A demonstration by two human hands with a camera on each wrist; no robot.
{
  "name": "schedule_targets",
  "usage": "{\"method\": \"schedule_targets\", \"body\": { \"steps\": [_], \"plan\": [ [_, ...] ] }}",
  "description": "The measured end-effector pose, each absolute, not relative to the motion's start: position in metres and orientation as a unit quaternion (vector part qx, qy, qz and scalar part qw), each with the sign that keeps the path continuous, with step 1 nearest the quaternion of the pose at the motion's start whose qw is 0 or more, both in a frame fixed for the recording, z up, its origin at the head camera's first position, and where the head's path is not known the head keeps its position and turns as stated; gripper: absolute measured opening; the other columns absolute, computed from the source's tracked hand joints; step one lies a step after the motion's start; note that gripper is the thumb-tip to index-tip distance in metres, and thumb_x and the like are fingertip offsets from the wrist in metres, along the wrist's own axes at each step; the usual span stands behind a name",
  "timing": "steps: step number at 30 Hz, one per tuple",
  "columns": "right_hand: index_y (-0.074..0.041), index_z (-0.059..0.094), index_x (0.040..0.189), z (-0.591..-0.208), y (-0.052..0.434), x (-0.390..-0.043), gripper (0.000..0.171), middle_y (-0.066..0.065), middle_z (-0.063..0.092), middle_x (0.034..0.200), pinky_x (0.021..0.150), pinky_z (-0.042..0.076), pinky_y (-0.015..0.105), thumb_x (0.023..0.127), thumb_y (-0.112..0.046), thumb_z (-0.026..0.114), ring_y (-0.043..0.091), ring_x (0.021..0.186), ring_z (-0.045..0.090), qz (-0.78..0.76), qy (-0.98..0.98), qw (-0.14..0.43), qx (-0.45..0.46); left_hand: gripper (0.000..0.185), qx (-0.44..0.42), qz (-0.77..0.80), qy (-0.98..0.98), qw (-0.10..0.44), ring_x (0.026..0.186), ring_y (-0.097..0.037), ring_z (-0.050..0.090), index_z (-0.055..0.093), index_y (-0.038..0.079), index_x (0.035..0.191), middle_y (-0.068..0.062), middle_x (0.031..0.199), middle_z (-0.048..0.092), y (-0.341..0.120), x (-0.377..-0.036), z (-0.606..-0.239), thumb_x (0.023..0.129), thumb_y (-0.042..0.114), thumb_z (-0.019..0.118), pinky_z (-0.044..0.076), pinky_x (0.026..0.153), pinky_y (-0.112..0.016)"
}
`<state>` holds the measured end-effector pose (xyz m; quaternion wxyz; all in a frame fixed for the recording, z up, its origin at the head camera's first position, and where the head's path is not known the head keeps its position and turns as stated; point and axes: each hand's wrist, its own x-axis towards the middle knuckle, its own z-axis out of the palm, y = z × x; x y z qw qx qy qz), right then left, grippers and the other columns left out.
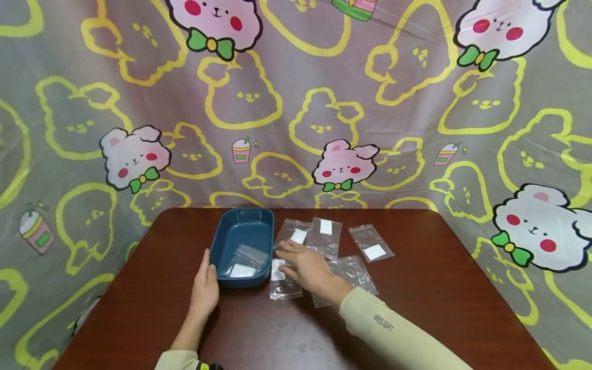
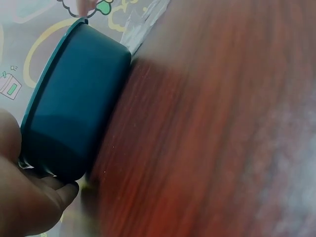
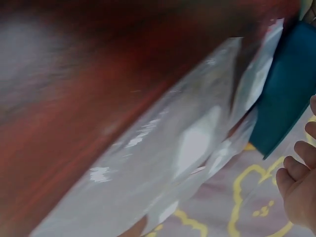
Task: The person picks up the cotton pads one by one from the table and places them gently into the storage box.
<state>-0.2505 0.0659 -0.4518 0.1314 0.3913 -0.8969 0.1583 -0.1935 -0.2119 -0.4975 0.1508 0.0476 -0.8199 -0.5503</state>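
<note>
A dark blue tray (image 1: 221,237) stands on the brown table (image 1: 439,288), with one clear zip bag (image 1: 244,262) with a white label lying inside it. My left hand (image 1: 206,281) grips the tray's near left corner; the left wrist view shows the thumb (image 2: 57,195) against the tray wall (image 2: 74,113). To the right of the tray, my right hand (image 1: 298,263) lies flat with straight fingers on a clear bag (image 1: 284,286). In the right wrist view that bag (image 3: 187,148) fills the middle, the tray (image 3: 289,84) is at the right and the fingertips (image 3: 296,180) hang loosely.
Several more clear zip bags with white labels lie right of the tray: one (image 1: 296,234) beside its far corner, one (image 1: 325,236) behind my hand, one (image 1: 371,242) farther right, one (image 1: 353,272) under my wrist. A cartoon-print cloth (image 1: 296,128) hangs behind the table.
</note>
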Motion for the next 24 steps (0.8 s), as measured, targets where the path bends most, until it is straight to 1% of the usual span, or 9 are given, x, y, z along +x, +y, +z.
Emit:
{"method": "schedule_targets", "body": {
  "steps": [6,13,15,20,22,24],
  "plan": [
    [-0.010,0.065,0.136,-0.462,0.091,-0.247,0.047,0.009,0.053,0.147,0.103,0.046,0.051,0.096,-0.034,0.069,0.032,0.135,0.048,0.171,-0.902,0.115,0.378,0.055,0.047,-0.551,-0.820,0.149,0.149,-0.037,0.015,0.013,0.002,0.161,-0.020,0.165,0.016,-0.212,-0.194,-0.498,0.109,0.007,0.032,0.014,0.120,-0.052],
    [-0.006,0.068,0.131,-0.475,0.121,-0.243,0.049,0.015,0.056,0.142,0.096,0.050,0.053,0.091,-0.034,0.074,0.038,0.129,0.054,0.185,-0.904,0.134,0.361,0.056,0.050,-0.549,-0.822,0.144,0.149,-0.038,0.016,0.013,0.004,0.161,-0.019,0.164,0.017,-0.212,-0.194,-0.497,0.109,0.007,0.033,0.015,0.120,-0.053],
    [-0.003,0.068,0.130,-0.478,0.129,-0.241,0.050,0.019,0.057,0.140,0.097,0.049,0.053,0.090,-0.032,0.075,0.040,0.128,0.054,0.191,-0.903,0.133,0.360,0.056,0.048,-0.548,-0.823,0.143,0.149,-0.038,0.016,0.013,0.004,0.161,-0.019,0.164,0.017,-0.212,-0.194,-0.496,0.109,0.006,0.033,0.015,0.120,-0.053],
    [-0.002,0.067,0.130,-0.480,0.150,-0.238,0.051,0.018,0.058,0.140,0.097,0.049,0.053,0.090,-0.033,0.076,0.039,0.127,0.055,0.184,-0.910,0.125,0.350,0.055,0.051,-0.548,-0.822,0.148,0.149,-0.038,0.017,0.014,0.003,0.161,-0.019,0.164,0.017,-0.214,-0.193,-0.496,0.109,0.007,0.033,0.015,0.120,-0.053],
    [-0.004,0.068,0.131,-0.481,0.158,-0.237,0.052,0.016,0.058,0.141,0.096,0.050,0.053,0.090,-0.035,0.075,0.037,0.128,0.055,0.179,-0.916,0.119,0.340,0.055,0.052,-0.550,-0.821,0.146,0.149,-0.038,0.016,0.013,0.004,0.161,-0.019,0.164,0.017,-0.214,-0.193,-0.496,0.110,0.008,0.032,0.015,0.120,-0.053],
    [-0.006,0.068,0.132,-0.481,0.166,-0.236,0.051,0.015,0.057,0.142,0.098,0.049,0.053,0.091,-0.037,0.075,0.037,0.130,0.053,0.180,-0.922,0.105,0.326,0.055,0.052,-0.552,-0.820,0.144,0.149,-0.037,0.016,0.013,0.005,0.161,-0.019,0.165,0.016,-0.214,-0.193,-0.496,0.110,0.009,0.032,0.015,0.120,-0.053]
  ]
}}
